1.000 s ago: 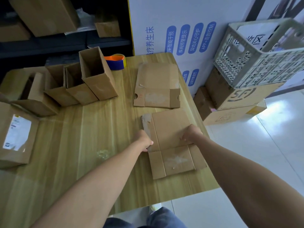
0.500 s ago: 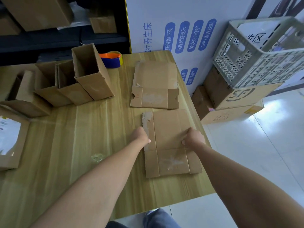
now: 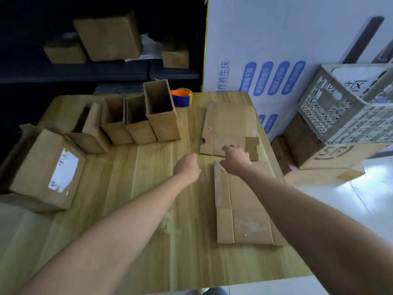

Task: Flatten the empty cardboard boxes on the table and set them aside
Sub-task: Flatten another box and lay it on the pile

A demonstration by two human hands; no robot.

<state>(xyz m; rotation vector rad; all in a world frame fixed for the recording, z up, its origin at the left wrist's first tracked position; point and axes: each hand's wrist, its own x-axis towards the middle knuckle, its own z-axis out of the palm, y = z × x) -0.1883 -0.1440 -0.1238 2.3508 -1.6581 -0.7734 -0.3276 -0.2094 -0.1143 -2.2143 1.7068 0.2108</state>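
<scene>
Status | your right grip (image 3: 235,157) spread over flattened box (image 3: 229,124) just ahead | your left grip (image 3: 187,167) above desk (image 3: 127,188), cannot tell its closure

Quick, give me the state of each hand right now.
Left hand: open, loosely curled, holding nothing.
Right hand: open, fingers stretched over the far flattened brown cardboard box.

The table (image 3: 131,209) showed pale yellowish wood grain. The flattened boxes (image 3: 244,199) and upright boxes (image 3: 161,116) were plain brown. The box at left (image 3: 34,167) carried a white label (image 3: 63,171). The tape roll (image 3: 181,99), upper centre, was orange over blue. The white panel (image 3: 276,39) bore blue ovals; the crate (image 3: 340,116) was grey lattice.
</scene>
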